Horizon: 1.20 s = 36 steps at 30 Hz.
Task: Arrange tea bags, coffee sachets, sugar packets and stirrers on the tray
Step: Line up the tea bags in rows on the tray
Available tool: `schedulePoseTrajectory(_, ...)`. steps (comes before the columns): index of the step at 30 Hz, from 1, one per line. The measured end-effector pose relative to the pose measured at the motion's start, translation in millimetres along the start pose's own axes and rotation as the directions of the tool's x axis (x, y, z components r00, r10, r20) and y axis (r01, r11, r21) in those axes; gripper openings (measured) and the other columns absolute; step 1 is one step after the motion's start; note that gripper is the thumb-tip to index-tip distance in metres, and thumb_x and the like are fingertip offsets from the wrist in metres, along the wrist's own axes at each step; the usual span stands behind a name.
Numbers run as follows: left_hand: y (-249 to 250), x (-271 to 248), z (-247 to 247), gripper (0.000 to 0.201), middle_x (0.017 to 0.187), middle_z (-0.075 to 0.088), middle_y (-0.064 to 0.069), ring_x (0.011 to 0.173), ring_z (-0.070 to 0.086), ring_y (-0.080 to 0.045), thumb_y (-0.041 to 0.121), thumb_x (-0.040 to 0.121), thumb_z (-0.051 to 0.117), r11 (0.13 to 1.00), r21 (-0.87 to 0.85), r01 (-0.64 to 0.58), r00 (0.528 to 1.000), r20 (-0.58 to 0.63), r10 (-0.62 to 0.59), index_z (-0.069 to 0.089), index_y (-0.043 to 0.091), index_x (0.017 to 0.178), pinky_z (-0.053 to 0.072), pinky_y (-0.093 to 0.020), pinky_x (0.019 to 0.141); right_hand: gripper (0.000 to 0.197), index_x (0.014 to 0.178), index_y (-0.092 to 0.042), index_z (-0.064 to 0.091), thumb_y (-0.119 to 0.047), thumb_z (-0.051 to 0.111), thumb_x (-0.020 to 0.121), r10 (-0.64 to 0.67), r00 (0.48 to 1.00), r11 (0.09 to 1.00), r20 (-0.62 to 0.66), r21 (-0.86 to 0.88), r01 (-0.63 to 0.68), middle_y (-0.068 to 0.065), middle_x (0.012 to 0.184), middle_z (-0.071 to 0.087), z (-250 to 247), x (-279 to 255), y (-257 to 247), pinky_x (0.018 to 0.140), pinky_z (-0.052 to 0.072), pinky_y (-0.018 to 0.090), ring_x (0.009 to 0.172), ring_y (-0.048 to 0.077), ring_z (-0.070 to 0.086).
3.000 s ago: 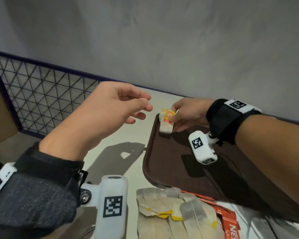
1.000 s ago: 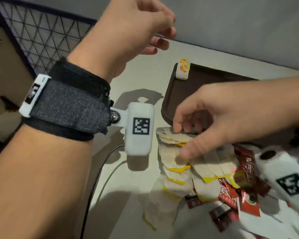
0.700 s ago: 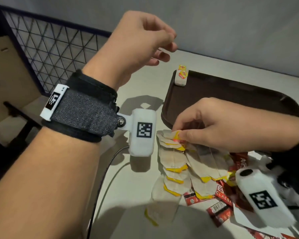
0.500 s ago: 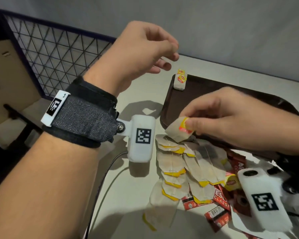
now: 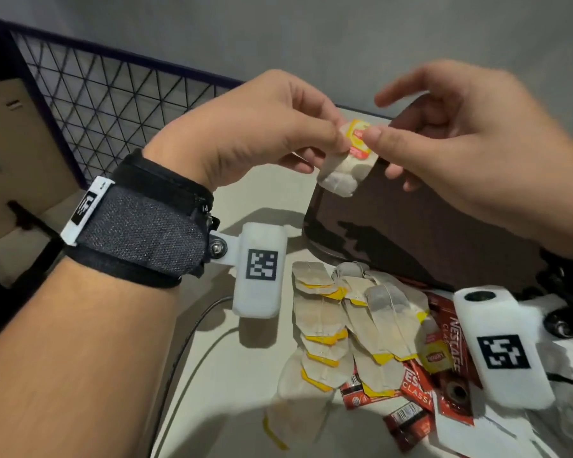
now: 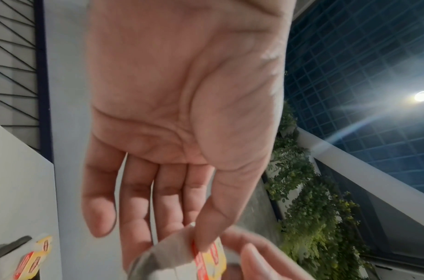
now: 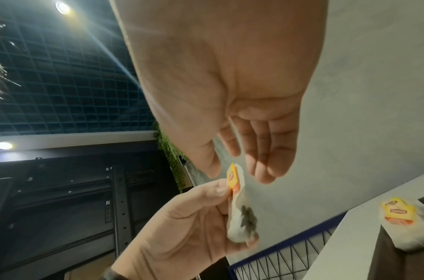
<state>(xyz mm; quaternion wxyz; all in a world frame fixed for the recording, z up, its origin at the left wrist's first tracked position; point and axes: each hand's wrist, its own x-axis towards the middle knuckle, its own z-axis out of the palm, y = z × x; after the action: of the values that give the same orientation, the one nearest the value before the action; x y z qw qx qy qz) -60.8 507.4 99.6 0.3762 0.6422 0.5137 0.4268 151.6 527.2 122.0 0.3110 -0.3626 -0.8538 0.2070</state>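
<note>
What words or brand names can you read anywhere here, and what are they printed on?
"NESTAFE CLAS", cut off: red coffee sachet beside the right wrist camera.
"ES CLASSI", cut off: red coffee sachet nearer the front.
Logo on the loose yellow tag: too blurred.
Tag on the held tea bag: too blurred.

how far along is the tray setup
Early. Done: one tea bag on the tray, at its corner. In hand: both the left hand and right hand pinch a second tea bag. Left: loose tea bags and coffee sachets; no stirrers visible.

Tea bags (image 5: 351, 322) before tray (image 5: 420, 233)
</note>
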Motion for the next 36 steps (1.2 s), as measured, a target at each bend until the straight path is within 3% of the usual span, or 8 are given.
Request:
schedulePoseTrajectory(3,-2,3,-10,0.004,0.086,0.074,-0.008,0.077,0.065,-0.017,0.011,0.087,0.077,0.999,-0.048,0.016,0.992,-0.124,-0.022,0.075,0.013,0.085,0.055,-0.036,0.082,0.026,0.090,-0.025,0.072,-0.048,0.073,0.079,0.034,0.987,0.997,0.157,-0.079,-0.022,-0.002,0.078,0.073,5,-7,2,0.075,0.057,0.049,0.072,0.018,0.069)
schedulePoseTrajectory(5,-4,5,-15,0.009,0.079,0.072,-0.003,0.073,0.066,-0.015,0.013,0.088,0.077,0.995,-0.096,0.010,0.979,-0.201,-0.029,0.073,0.018,0.081,0.055,-0.034,0.080,0.021,0.089,-0.027,0.075,-0.044,0.074,0.077,0.075,0.914,0.990,0.398,-0.136,-0.022,-0.009,0.081,0.074,16,-14,-3,0.077,0.057,0.039,0.074,0.006,0.069)
schedulePoseTrajectory(7,-4,7,-16,0.006,0.077,0.072,-0.001,0.071,0.067,-0.014,0.014,0.088,0.076,0.990,-0.141,-0.004,0.967,-0.254,-0.032,0.073,0.017,0.084,0.055,-0.032,0.077,0.024,0.097,-0.032,0.075,-0.047,0.075,0.078,0.080,0.842,0.967,0.533,-0.248,0.064,-0.016,0.088,0.073,28,-19,-6,0.077,0.055,0.026,0.082,-0.002,0.066)
schedulePoseTrajectory(10,-5,9,-17,0.001,0.080,0.075,-0.002,0.073,0.069,-0.015,0.014,0.088,0.075,0.984,-0.178,-0.020,0.956,-0.293,-0.033,0.074,0.014,0.089,0.057,-0.030,0.072,0.032,0.106,-0.036,0.072,-0.056,0.073,0.080,0.061,0.793,0.910,0.606,-0.361,0.206,-0.020,0.094,0.067,43,-22,-6,0.078,0.051,0.019,0.090,-0.004,0.060)
schedulePoseTrajectory(14,-4,10,-16,0.004,0.084,0.076,-0.004,0.072,0.071,-0.016,0.014,0.088,0.074,0.979,-0.202,-0.033,0.952,-0.306,-0.031,0.075,0.012,0.092,0.056,-0.027,0.067,0.035,0.115,-0.036,0.071,-0.054,0.071,0.084,0.086,0.756,0.905,0.649,-0.369,0.214,-0.022,0.099,0.066,50,-24,-3,0.078,0.049,0.013,0.095,-0.004,0.059)
schedulePoseTrajectory(23,-3,10,-15,0.003,0.084,0.077,-0.002,0.071,0.071,-0.013,0.015,0.089,0.074,0.980,-0.194,-0.038,0.949,-0.315,-0.025,0.076,0.014,0.092,0.056,-0.025,0.065,0.017,0.097,-0.036,0.078,-0.048,0.075,0.085,0.116,0.777,0.980,0.619,-0.199,0.013,-0.020,0.088,0.071,51,-25,9,0.068,0.050,0.016,0.081,-0.002,0.065)
schedulePoseTrajectory(29,-3,11,-10,0.004,0.080,0.074,0.000,0.066,0.068,-0.013,0.014,0.089,0.075,0.979,-0.205,-0.022,0.952,-0.303,-0.041,0.073,0.016,0.086,0.056,-0.028,0.070,0.012,0.098,-0.035,0.080,-0.040,0.072,0.091,0.074,0.777,0.992,0.625,-0.124,0.005,-0.026,0.087,0.069,52,-27,16,0.071,0.047,0.011,0.083,-0.008,0.066)
schedulePoseTrajectory(36,-7,12,-5,0.006,0.085,0.074,0.000,0.067,0.066,-0.010,0.013,0.091,0.076,0.956,-0.293,-0.020,0.976,-0.213,-0.045,0.075,0.014,0.096,0.054,-0.022,0.065,0.013,0.097,-0.034,0.081,-0.033,0.068,0.095,-0.051,0.916,0.996,0.399,-0.043,0.074,-0.016,0.091,0.066,44,-26,20,0.074,0.050,0.021,0.088,0.003,0.065)
